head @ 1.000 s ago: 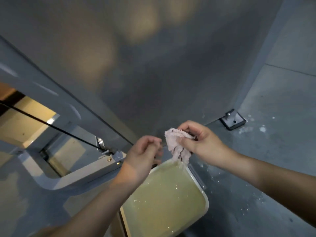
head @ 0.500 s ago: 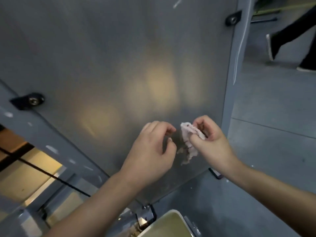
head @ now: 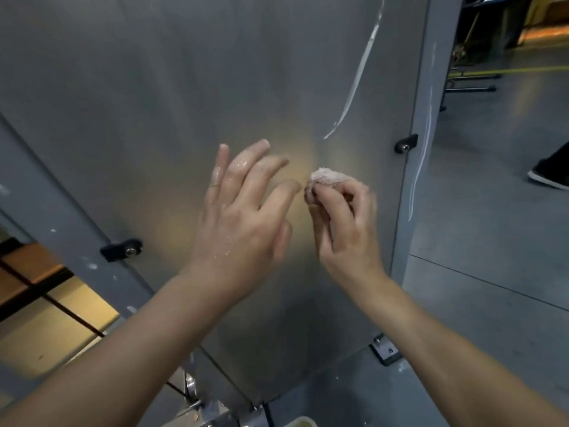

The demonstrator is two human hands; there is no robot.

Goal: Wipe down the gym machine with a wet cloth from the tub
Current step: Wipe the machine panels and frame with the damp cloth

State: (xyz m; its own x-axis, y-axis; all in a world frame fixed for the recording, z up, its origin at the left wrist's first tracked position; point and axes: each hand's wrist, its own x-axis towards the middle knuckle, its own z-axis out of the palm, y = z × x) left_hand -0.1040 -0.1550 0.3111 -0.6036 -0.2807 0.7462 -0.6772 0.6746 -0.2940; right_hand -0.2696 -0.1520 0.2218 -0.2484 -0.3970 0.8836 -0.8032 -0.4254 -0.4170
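my right hand (head: 341, 223) pinches the balled pink cloth (head: 328, 177) between thumb and curled fingers, in front of the gym machine's grey panel (head: 154, 103). my left hand (head: 243, 217) hovers just beside it, wet fingers straight and spread. the tub (head: 300, 422) peeks in at the bottom edge.

1 wide-angle camera, worn on the person's head, faces forward and slightly down at the gym machine's grey metal panel (head: 154, 87) from close range, the panel filling most of the frame. The 2 forearms (head: 123, 349) enter from the bottom edge; the floor (head: 492, 241) runs along the right side.
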